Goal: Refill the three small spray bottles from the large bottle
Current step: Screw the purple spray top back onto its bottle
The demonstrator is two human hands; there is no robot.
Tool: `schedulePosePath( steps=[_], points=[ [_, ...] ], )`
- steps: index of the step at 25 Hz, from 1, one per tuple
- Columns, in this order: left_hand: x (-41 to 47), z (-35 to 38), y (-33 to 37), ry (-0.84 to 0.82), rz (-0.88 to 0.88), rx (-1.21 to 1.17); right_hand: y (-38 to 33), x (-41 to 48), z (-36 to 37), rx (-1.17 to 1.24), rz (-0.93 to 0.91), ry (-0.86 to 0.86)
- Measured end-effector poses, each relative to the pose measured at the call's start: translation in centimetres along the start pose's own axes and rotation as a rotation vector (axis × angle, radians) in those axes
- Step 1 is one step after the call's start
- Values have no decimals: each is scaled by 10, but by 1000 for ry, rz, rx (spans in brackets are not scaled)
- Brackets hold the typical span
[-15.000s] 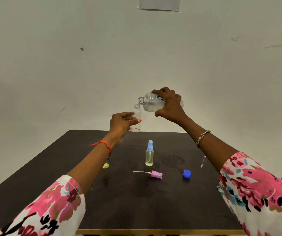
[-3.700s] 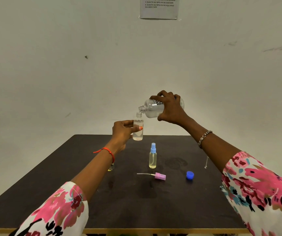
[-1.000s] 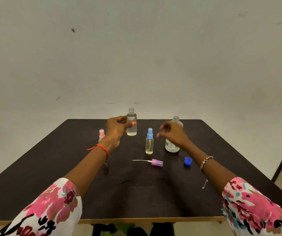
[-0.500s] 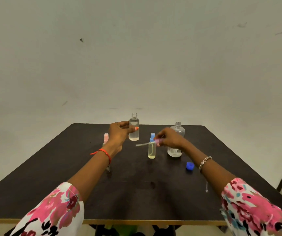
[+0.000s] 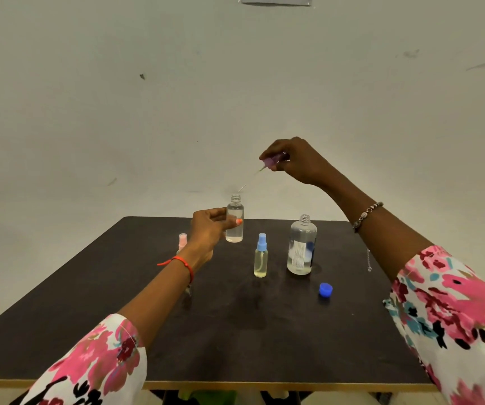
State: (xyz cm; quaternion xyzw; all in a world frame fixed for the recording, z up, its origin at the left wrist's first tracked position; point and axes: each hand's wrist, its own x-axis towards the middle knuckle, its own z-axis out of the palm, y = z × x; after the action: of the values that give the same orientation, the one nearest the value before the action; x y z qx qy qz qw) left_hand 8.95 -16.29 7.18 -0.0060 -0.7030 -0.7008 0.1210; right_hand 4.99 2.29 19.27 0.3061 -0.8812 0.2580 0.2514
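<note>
My left hand [image 5: 210, 228] grips an uncapped small clear bottle [image 5: 235, 219], upright above the dark table [image 5: 235, 331] and holding clear liquid. My right hand [image 5: 296, 160] pinches the purple spray top [image 5: 271, 162] up high; its thin tube slants down-left, its tip just above the bottle's open neck. A small bottle with a blue spray top [image 5: 260, 255] stands at the table's middle. The large clear bottle [image 5: 301, 247] stands uncapped to its right. A third small bottle with a pink top [image 5: 182, 242] is partly hidden behind my left wrist.
A loose blue cap [image 5: 325, 289] lies on the table in front of the large bottle. A thin metal chain [image 5: 368, 260] lies near the right edge. A white wall rises behind the table, with a paper sheet [image 5: 276, 0] pinned high up.
My right hand set the large bottle down, picked up the purple spray top from the table and raised it above the bottle in my left hand.
</note>
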Motion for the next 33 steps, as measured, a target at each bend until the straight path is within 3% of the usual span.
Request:
schedulePosePath(
  steps=[7,14,21,27,33],
  points=[
    [-4,2,6,-27,10,16,-18,5,4,-80,-85,-125],
    [-7,8,11,-41,12,63,-32,6,27,-238,-163,-401],
    [-9,7,14,-45,40,61,-40,8,32,-206,-65,-545],
    [-11,8,13,-59,18,56,-42,9,45,-116,148,-437],
    [-8,7,12,-44,13,40,-34,9,34,98,100,-451]
  ],
)
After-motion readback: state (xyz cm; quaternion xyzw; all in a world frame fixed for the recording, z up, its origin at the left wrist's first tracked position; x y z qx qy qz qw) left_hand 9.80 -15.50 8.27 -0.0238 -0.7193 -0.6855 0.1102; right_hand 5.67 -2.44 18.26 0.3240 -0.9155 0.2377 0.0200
